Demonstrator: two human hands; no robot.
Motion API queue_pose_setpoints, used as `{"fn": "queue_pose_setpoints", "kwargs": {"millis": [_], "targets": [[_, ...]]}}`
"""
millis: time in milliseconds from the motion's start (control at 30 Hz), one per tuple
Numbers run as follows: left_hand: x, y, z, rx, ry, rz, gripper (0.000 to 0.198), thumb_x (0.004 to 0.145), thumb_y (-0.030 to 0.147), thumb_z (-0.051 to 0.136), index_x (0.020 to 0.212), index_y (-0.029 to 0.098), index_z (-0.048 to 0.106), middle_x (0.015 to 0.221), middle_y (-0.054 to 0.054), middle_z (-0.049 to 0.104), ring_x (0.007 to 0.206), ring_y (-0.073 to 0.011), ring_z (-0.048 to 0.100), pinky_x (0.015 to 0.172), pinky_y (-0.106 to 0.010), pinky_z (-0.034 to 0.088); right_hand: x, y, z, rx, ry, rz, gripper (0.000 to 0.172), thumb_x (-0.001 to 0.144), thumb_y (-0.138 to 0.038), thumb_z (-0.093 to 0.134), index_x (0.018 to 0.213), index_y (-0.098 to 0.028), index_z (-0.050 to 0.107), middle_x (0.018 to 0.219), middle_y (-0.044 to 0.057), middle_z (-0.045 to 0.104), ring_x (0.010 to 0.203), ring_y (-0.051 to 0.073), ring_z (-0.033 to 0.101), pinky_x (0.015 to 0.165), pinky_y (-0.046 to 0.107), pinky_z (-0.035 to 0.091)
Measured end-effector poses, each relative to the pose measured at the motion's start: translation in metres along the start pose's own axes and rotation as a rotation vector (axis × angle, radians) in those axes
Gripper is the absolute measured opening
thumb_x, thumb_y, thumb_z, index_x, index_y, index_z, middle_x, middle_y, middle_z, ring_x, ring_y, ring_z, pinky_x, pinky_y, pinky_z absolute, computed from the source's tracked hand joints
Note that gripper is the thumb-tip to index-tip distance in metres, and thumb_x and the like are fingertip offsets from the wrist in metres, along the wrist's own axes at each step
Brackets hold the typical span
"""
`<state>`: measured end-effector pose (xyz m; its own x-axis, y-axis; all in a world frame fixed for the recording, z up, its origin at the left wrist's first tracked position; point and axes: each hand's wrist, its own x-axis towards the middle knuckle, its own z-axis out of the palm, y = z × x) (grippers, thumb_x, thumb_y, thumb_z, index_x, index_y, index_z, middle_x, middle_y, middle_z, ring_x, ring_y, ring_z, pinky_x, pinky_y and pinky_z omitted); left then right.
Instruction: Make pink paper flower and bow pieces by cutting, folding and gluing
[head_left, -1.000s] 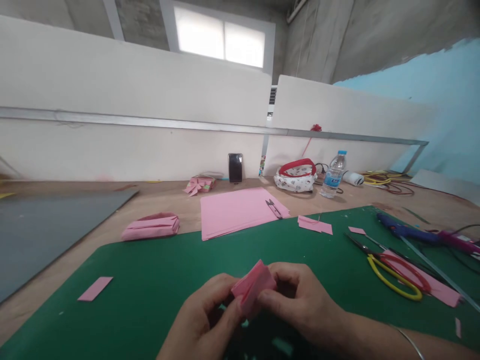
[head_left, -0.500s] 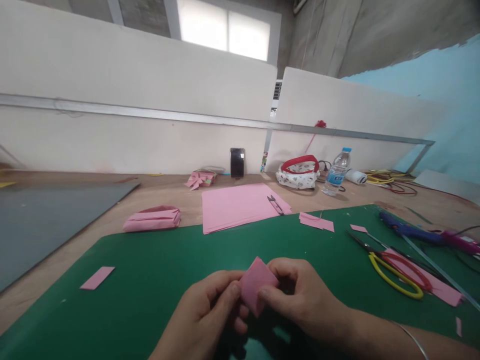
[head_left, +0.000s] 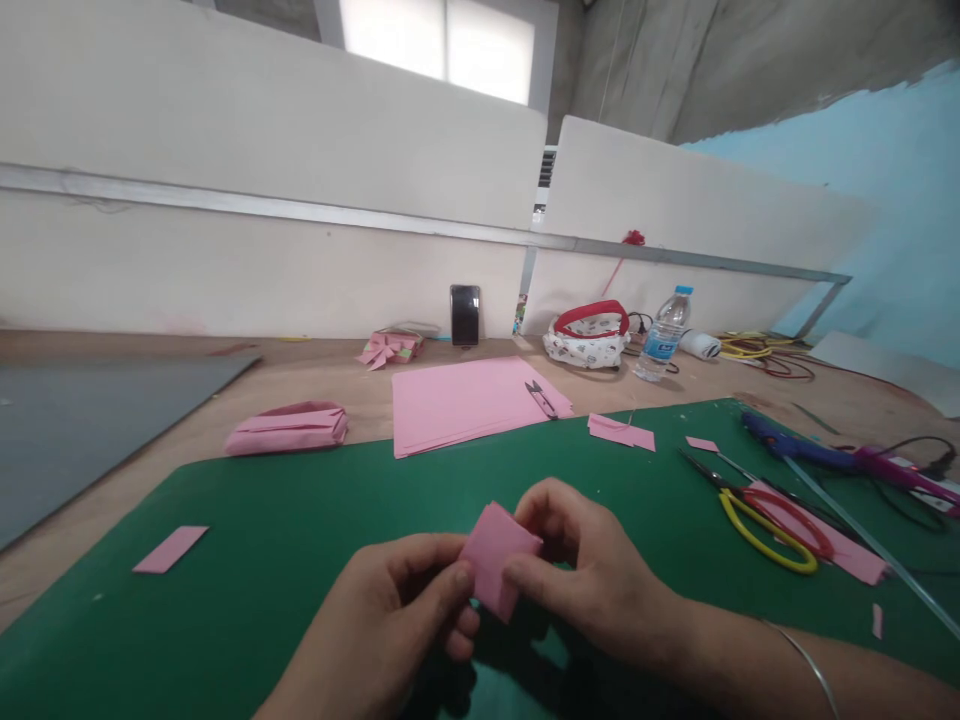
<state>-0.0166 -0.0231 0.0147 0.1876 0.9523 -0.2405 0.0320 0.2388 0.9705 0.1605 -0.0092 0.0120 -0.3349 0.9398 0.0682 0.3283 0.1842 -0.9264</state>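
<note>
A small folded piece of pink paper is held up over the green cutting mat, tilted so one corner points upward. My left hand pinches its left edge between thumb and fingers. On the other side, my right hand grips the right edge, thumb on the front and fingers behind. Part of the paper's back is hidden by the fingers. Beyond the hands lies a stack of pink sheets with thread snips on top.
Scissors with yellow and red handles and a blue glue gun lie at right. A folded pink bundle and a paper strip are at left. Behind stand a phone, a pouch and a water bottle.
The view has shifted slightly, so things on the table appear further left and a little higher. Both hands still hold the folded paper, which is turned a little.
</note>
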Motion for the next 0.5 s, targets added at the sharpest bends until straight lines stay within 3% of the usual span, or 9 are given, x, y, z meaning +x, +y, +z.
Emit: {"fn": "queue_pose_setpoints", "kwargs": {"millis": [67, 133, 267, 500], "targets": [[0.0020, 0.0006, -0.0019, -0.055, -0.020, -0.051, 0.021, 0.069, 0.034, 0.068, 0.077, 0.015, 0.074, 0.045, 0.002, 0.053, 0.040, -0.0115, 0.048, 0.041, -0.023, 0.039, 0.0016, 0.0007, -0.0017, 0.160, -0.018, 0.054, 0.035, 0.074, -0.024, 0.065, 0.103, -0.018, 0.046, 0.070, -0.004, 0.055, 0.059, 0.009, 0.050, 0.054, 0.021, 0.040], [0.0034, 0.0009, -0.0033, -0.086, -0.022, -0.075, 0.023, 0.068, 0.035, 0.069, 0.078, 0.015, 0.074, 0.045, 0.002, 0.054, 0.040, -0.0111, 0.048, 0.041, -0.023, 0.040, 0.0042, 0.0016, -0.0028, 0.250, -0.075, 0.136, 0.038, 0.073, -0.024, 0.066, 0.106, -0.017, 0.047, 0.070, -0.004, 0.056, 0.055, 0.009, 0.052, 0.052, 0.021, 0.042], [0.0042, 0.0014, -0.0038, -0.049, -0.003, -0.078, 0.025, 0.067, 0.036, 0.070, 0.078, 0.014, 0.073, 0.048, 0.001, 0.057, 0.042, -0.0114, 0.050, 0.041, -0.023, 0.041, 0.0076, 0.0028, -0.0015, 0.315, -0.183, 0.236, 0.024, 0.067, -0.021, 0.070, 0.087, -0.013, 0.057, 0.069, -0.001, 0.060, 0.052, 0.007, 0.053, 0.047, 0.018, 0.041], [-0.0023, 0.0060, -0.0001, 0.049, -0.023, -0.031, 0.023, 0.069, 0.035, 0.067, 0.075, 0.014, 0.073, 0.045, 0.001, 0.057, 0.041, -0.0109, 0.049, 0.044, -0.023, 0.039, 0.0070, -0.0001, -0.0016, 0.353, -0.160, 0.301, 0.021, 0.061, -0.019, 0.072, 0.061, -0.013, 0.052, 0.051, -0.002, 0.061, 0.035, 0.005, 0.049, 0.034, 0.013, 0.035]]}}
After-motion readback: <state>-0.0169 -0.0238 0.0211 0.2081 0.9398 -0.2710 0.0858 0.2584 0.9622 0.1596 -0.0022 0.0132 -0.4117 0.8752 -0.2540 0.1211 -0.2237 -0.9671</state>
